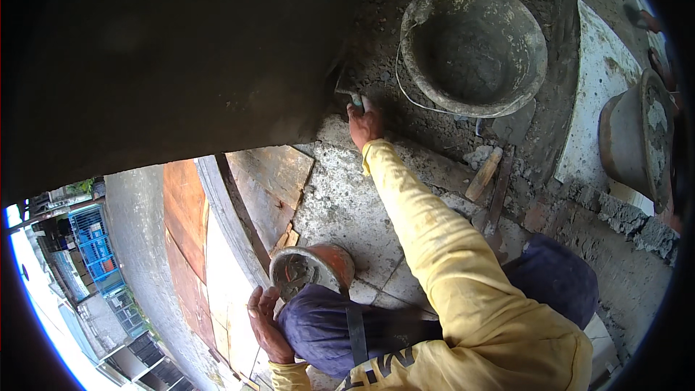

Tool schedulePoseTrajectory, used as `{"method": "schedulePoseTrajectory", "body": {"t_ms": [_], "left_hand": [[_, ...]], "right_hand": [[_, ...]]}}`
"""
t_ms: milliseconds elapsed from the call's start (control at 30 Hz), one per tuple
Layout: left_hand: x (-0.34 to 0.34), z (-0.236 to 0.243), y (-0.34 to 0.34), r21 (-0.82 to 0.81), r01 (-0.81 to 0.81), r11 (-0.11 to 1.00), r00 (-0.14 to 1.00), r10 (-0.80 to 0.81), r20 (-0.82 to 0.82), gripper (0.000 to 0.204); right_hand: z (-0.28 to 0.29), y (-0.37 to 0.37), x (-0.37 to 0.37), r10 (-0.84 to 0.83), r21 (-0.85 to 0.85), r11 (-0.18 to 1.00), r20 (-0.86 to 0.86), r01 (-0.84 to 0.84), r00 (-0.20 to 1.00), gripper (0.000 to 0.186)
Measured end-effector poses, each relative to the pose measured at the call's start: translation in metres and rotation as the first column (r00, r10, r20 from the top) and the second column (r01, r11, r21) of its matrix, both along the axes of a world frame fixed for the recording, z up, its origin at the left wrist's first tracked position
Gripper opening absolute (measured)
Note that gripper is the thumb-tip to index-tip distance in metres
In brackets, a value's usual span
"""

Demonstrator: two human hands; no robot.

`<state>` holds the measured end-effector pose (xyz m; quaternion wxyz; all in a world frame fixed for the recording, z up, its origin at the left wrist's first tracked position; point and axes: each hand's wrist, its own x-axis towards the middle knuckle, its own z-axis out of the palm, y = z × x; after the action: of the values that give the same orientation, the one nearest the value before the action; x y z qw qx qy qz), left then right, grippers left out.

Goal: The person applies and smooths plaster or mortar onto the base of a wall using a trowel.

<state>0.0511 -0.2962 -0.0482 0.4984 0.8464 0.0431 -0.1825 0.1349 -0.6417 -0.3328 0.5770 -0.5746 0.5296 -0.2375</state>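
Note:
My right hand (pixel 365 124) is closed round the handle of a small trowel (pixel 355 99), held low against the dark wall (pixel 217 65). The trowel's bent metal neck shows, but its blade is hard to make out in the shadow. Beside my bent knee (pixel 315 326), my left hand (pixel 268 327) is open and holds nothing, its fingers stretched out. Close to that hand stands a small reddish bucket (pixel 334 264) with grey mortar inside. To the right of my right hand sits a large mortar-crusted bucket (pixel 532 65) with a wire handle.
A second flat trowel (pixel 515 124) lies by the large bucket. Near it are a wooden-handled tool (pixel 483 174) and crumbs of mortar. Another bucket (pixel 619 137) stands at far right beside a white board (pixel 594 80). Plywood sheets (pixel 187 210) and a street lie left.

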Motion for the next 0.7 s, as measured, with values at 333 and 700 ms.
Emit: {"method": "schedulePoseTrajectory", "body": {"t_ms": [333, 700], "left_hand": [[0.0, -0.001, 0.0, -0.005, 0.061, 0.998, 0.998, -0.061, -0.016, 0.066], [0.001, -0.003, -0.003, -0.022, 0.021, 1.0, 1.0, -0.021, -0.016, 0.063]], "right_hand": [[0.043, 0.039, -0.009, -0.021, 0.032, 0.999, 0.346, 0.011, 0.938, 0.05], [0.016, -0.03, 0.0, -0.101, -0.042, 0.993, 0.174, 0.11, 0.98, 0.043]]}}
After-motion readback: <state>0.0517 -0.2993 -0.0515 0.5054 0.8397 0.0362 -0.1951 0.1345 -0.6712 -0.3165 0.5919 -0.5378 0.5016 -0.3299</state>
